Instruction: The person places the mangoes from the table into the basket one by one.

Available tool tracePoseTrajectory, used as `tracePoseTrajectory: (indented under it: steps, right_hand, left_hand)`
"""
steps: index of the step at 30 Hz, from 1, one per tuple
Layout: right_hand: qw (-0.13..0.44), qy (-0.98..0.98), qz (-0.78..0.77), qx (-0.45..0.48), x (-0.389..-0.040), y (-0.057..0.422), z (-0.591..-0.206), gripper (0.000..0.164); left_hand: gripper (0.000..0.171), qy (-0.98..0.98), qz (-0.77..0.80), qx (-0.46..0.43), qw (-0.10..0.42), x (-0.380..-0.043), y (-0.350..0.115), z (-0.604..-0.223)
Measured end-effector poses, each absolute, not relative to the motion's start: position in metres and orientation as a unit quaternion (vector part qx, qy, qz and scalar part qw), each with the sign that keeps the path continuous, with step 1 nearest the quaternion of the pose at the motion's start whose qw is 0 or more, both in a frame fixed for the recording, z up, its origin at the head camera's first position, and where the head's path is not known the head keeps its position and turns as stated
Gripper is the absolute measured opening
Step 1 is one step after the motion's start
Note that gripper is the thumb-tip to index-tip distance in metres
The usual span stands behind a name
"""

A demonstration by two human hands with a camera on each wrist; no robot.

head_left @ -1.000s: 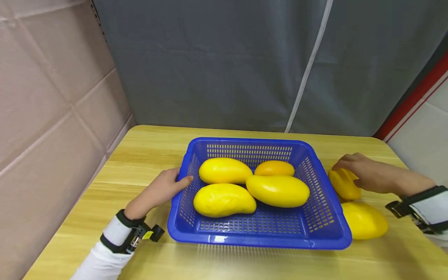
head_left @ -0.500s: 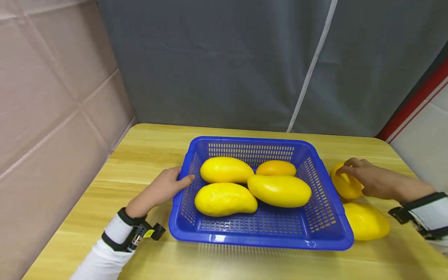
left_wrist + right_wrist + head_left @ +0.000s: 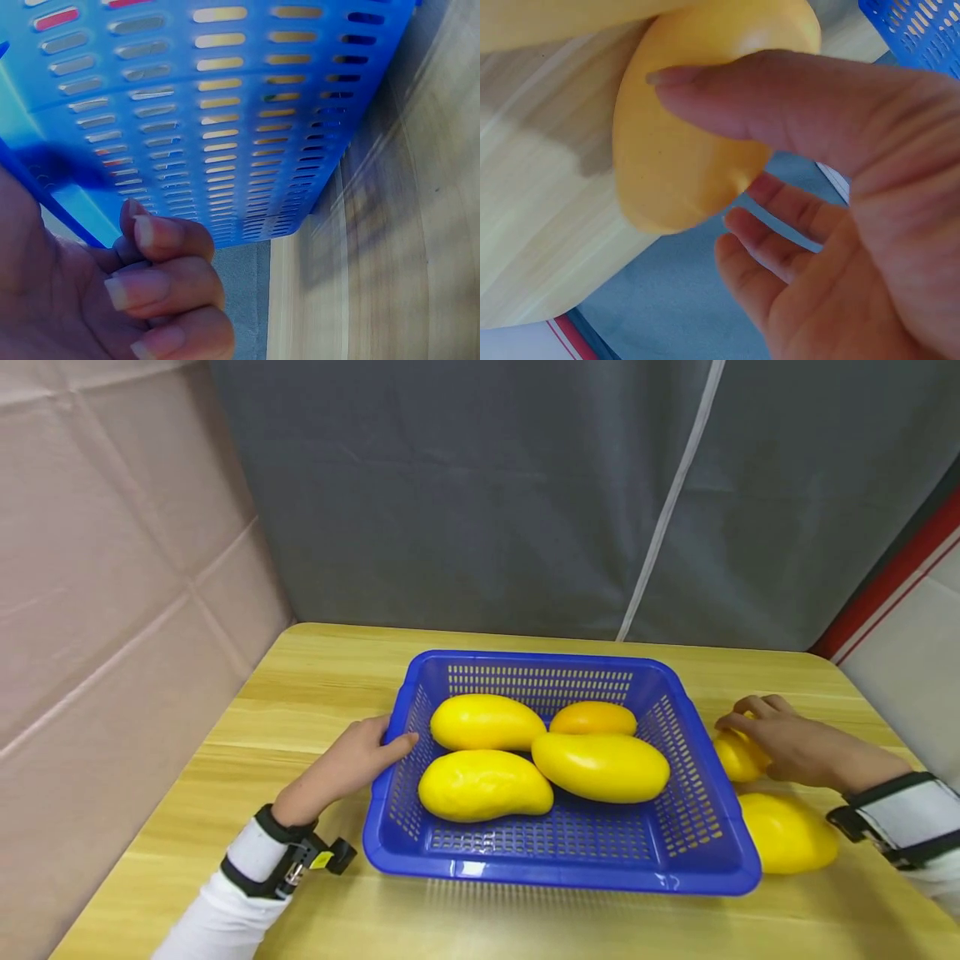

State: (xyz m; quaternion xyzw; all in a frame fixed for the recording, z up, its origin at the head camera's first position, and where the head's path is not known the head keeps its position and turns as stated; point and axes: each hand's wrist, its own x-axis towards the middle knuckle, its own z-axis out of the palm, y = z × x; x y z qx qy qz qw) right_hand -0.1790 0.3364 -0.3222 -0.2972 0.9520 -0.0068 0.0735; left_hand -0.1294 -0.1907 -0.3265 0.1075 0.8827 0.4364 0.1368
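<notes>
A blue plastic basket (image 3: 558,878) with slotted walls stands on the wooden table. My left hand (image 3: 352,768) grips its left rim, thumb over the top; the left wrist view shows the other fingers curled outside the wall. Beyond the basket's right side, my right hand (image 3: 798,747) holds a yellow-orange mango (image 3: 737,760). Its thumb lies across the mango (image 3: 682,165) in the right wrist view, while the other fingers reach round the far side, partly hidden. Inside the basket lie two yellow mangoes (image 3: 487,722) at left, a yellow one (image 3: 600,768) at right and a smaller orange one (image 3: 592,718) behind.
Another yellow mango (image 3: 791,835) lies on the table (image 3: 315,668) by the basket's front right corner, just in front of the held one. A grey curtain (image 3: 465,510) hangs behind the table, and a pale padded wall (image 3: 112,610) rises at left.
The right hand's fingers have shifted around the mango, which has turned slightly and now shows less of itself. The left hand has stayed on the basket rim; the whole view has drifted a little.
</notes>
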Motion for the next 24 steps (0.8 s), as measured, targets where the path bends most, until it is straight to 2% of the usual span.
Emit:
tracePoseTrajectory:
  steps: [8,24]
  right_hand:
    - [0.071,0.946,-0.009,-0.316,-0.184,0.336,-0.328,0.062]
    - [0.126,0.948,-0.021,-0.29,-0.197,0.333,-0.329,0.066]
  left_hand:
    - [0.041,0.88,0.442,0.108,0.136,-0.128,-0.19,-0.327]
    - [0.042,0.877,0.446,0.109,0.139,-0.13,-0.19,-0.328]
